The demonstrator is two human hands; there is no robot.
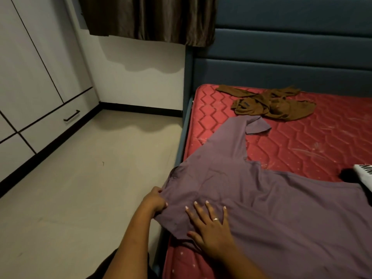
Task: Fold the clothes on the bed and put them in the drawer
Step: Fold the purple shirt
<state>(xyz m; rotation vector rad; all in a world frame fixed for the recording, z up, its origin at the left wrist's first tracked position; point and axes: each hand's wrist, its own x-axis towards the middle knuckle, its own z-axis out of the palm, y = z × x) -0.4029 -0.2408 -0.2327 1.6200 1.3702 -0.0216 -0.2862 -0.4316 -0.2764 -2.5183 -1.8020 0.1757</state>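
Note:
A purple T-shirt (pixel 251 188) lies spread across the red quilted mattress (pixel 312 141), one sleeve reaching toward the headboard. My left hand (pixel 155 200) grips the shirt's edge where it hangs over the bed's left side. My right hand (pixel 211 228) presses flat on the fabric beside it, fingers spread, a ring on one finger. A crumpled brown garment (pixel 271 105) lies farther up the mattress near the headboard. A black and white piece of clothing (pixel 360 174) shows at the right edge, partly cut off. The drawer (pixel 58 123) with a black handle sits low in the white cabinet on the left.
A blue padded headboard (pixel 291 57) backs the bed, and a blue frame rail (pixel 184 133) runs along its left side. Beige floor (pixel 90 178) separates the bed from the white cabinet doors (pixel 30 67). A dark brown curtain (pixel 145 19) hangs above.

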